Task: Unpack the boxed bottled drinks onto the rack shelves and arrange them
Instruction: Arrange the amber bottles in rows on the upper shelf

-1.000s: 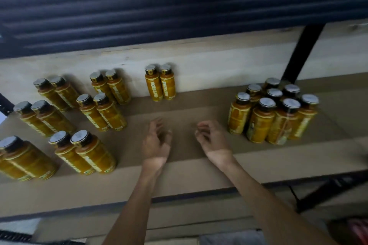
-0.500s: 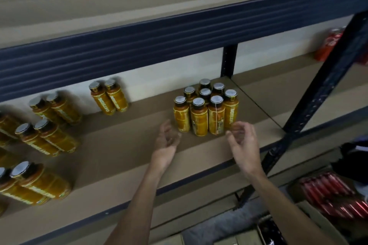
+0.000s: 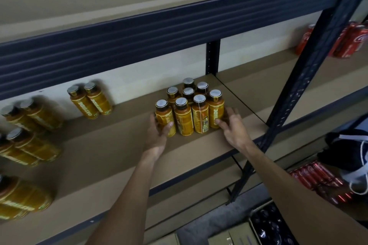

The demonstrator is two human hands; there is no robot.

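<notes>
A tight cluster of orange bottles [image 3: 188,117] with grey caps stands upright near the right end of the brown shelf board [image 3: 111,145]. My left hand [image 3: 157,135] grips the leftmost front bottle [image 3: 165,118], thumb on its front and fingers behind it. My right hand [image 3: 233,127] holds the rightmost front bottle [image 3: 216,111], thumb on its front and fingers round its far side. More orange bottles stand in pairs along the shelf: one pair at the back [image 3: 89,103], others at the left [image 3: 31,115].
A dark slanted rack post [image 3: 298,105] rises just right of my right hand. Red cans [image 3: 352,40] stand on the neighbouring shelf. Below lie a pack of red cans [image 3: 318,181], a dark bag [image 3: 346,149] and an open box of dark bottles [image 3: 272,225].
Both hands, empty and open a second ago, have reached forward to the cluster and closed on its two outer front bottles. The view has swung right.
</notes>
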